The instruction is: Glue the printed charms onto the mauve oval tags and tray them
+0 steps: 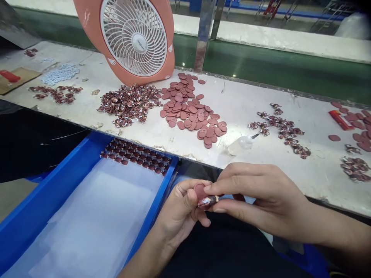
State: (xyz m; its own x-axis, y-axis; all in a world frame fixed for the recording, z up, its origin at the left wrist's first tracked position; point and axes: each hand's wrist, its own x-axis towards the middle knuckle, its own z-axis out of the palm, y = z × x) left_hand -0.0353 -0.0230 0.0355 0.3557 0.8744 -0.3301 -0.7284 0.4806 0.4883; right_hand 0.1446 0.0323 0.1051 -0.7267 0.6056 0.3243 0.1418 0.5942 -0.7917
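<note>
My left hand (181, 210) pinches a reddish-brown oval disc (199, 190) between thumb and fingers, above my lap. From the right, the thumb and index finger of my right hand (257, 197) close on a small painted figurine (209, 201), brown with white and yellowish patches. The figurine lies against the disc's lower part; whether the two are joined, I cannot tell. On the bench beyond my hands are a heap of similar oval discs (193, 110), a heap of small figurines (130, 102) and a clear bottle with a thin dark tip (242, 144).
A blue tray (156, 214), lined with white sheets, holds rows of discs with figurines (136, 154). A pink fan (171, 46) stands behind the heaps. More figurines (286, 129) and a red lighter-like object (341, 120) lie right. A green belt (261, 58) runs behind the bench.
</note>
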